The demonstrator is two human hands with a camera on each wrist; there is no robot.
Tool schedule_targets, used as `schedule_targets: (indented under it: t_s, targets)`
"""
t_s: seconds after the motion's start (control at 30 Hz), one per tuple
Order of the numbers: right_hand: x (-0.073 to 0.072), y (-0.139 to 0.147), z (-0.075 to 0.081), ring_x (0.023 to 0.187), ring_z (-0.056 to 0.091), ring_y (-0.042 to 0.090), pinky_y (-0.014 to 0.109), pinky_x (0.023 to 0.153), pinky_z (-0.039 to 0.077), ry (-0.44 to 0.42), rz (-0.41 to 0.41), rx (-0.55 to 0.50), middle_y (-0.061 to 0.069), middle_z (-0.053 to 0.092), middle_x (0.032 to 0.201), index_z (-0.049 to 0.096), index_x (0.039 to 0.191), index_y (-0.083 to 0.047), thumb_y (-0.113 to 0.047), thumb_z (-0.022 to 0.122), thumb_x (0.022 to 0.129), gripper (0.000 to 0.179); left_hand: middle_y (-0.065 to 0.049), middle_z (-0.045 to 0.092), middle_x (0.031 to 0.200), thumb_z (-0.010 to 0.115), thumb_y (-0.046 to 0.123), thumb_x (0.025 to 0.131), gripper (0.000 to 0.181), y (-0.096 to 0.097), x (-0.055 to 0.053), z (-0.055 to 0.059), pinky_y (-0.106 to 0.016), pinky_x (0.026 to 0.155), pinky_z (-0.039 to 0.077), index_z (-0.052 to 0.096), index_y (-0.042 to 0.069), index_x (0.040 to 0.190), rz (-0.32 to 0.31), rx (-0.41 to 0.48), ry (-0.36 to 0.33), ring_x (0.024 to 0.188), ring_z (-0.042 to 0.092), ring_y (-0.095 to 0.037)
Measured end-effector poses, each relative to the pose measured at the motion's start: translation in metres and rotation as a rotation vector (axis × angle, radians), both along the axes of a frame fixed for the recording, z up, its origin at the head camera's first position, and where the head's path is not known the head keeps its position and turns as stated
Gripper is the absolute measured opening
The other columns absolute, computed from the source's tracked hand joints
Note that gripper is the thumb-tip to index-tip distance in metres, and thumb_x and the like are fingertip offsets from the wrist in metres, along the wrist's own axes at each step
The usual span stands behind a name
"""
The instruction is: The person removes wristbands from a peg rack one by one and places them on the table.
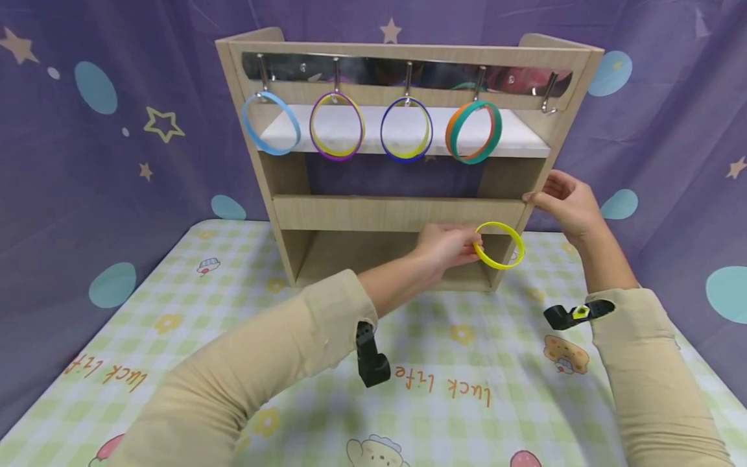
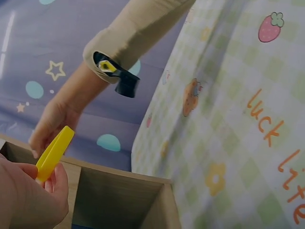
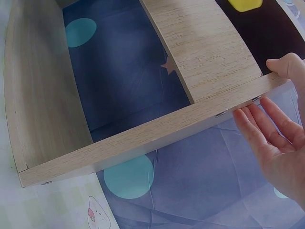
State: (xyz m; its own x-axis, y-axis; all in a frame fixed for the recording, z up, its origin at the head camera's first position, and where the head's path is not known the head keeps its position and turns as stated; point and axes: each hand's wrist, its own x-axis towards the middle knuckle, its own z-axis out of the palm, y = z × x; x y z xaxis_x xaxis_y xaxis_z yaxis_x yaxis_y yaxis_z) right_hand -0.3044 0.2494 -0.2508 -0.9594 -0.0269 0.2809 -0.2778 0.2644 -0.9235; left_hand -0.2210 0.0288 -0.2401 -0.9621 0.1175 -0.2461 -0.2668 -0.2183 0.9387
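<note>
My left hand [image 1: 446,246] pinches a yellow silicone wristband [image 1: 495,264] between thumb and fingers, in front of the lower right part of a wooden rack [image 1: 379,214]. In the left wrist view the same wristband [image 2: 56,153] appears nearly edge-on. My right hand [image 1: 574,204] grips the rack's right side panel [image 3: 157,128], thumb at its front edge and fingertips against the outer face. On the rack's metal hook strip [image 1: 373,71] hang a light blue wristband [image 1: 249,126], a purple and yellow pair, a dark blue and yellow pair, and a teal wristband [image 1: 496,130] with an orange one.
A bare metal hook [image 1: 548,94] is at the strip's right end. Behind the hanging wristbands runs a white shelf [image 1: 373,130]. The rack stands on a checked tablecloth [image 1: 233,311], before a purple curtain [image 1: 146,65]. A black camera [image 1: 370,357] is strapped at each wrist.
</note>
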Motion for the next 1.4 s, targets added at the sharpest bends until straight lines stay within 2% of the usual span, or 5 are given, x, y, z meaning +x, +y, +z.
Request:
schedule_targets:
  t_s: [0.1, 0.53, 0.73, 1.2, 1.4]
  targets:
    - [0.000, 0.000, 0.000, 0.083, 0.060, -0.005, 0.007, 0.068, 0.054, -0.006, 0.009, -0.020, -0.022, 0.064, 0.088, 0.059, 0.112, -0.019, -0.006, 0.069, 0.084, 0.033, -0.009, 0.061, 0.078, 0.060, -0.004, 0.087, 0.029, -0.002, 0.000, -0.005, -0.033, 0.091, 0.059, 0.062, -0.011, 0.115, -0.004, -0.010, 0.000, 0.070, 0.061, -0.013]
    - [-0.002, 0.002, 0.000, 0.086, 0.059, -0.005, 0.007, 0.070, 0.053, -0.015, -0.007, 0.020, -0.024, 0.063, 0.089, 0.058, 0.117, -0.020, -0.010, 0.070, 0.085, 0.035, -0.017, 0.069, 0.090, 0.060, -0.007, 0.084, 0.022, -0.002, 0.001, -0.025, -0.034, 0.088, 0.060, 0.067, -0.011, 0.105, 0.003, -0.065, -0.014, 0.064, 0.060, -0.012]
    - [-0.002, 0.002, 0.000, 0.086, 0.059, -0.005, 0.006, 0.070, 0.051, -0.016, -0.013, 0.032, -0.025, 0.063, 0.090, 0.058, 0.119, -0.018, -0.010, 0.069, 0.085, 0.037, -0.007, 0.062, 0.072, 0.060, -0.006, 0.083, 0.024, -0.002, 0.000, -0.034, -0.036, 0.089, 0.059, 0.067, -0.011, 0.106, 0.005, -0.088, -0.010, 0.054, 0.056, -0.007]
    - [-0.001, 0.001, -0.002, 0.085, 0.061, -0.005, 0.006, 0.070, 0.052, -0.003, 0.029, -0.079, -0.022, 0.067, 0.089, 0.061, 0.112, -0.021, -0.005, 0.070, 0.083, 0.034, -0.003, 0.057, 0.063, 0.059, -0.009, 0.082, 0.023, -0.001, -0.001, -0.048, -0.035, 0.088, 0.060, 0.066, -0.012, 0.104, 0.009, -0.080, -0.045, 0.052, 0.055, -0.007]
    - [-0.001, 0.001, -0.002, 0.085, 0.061, -0.004, 0.006, 0.071, 0.052, 0.001, 0.036, -0.082, -0.021, 0.067, 0.090, 0.061, 0.112, -0.020, -0.004, 0.069, 0.083, 0.034, -0.003, 0.059, 0.066, 0.060, -0.008, 0.082, 0.022, -0.004, -0.002, -0.053, -0.029, 0.080, 0.062, 0.065, -0.011, 0.104, 0.006, -0.087, -0.047, 0.054, 0.056, -0.008]
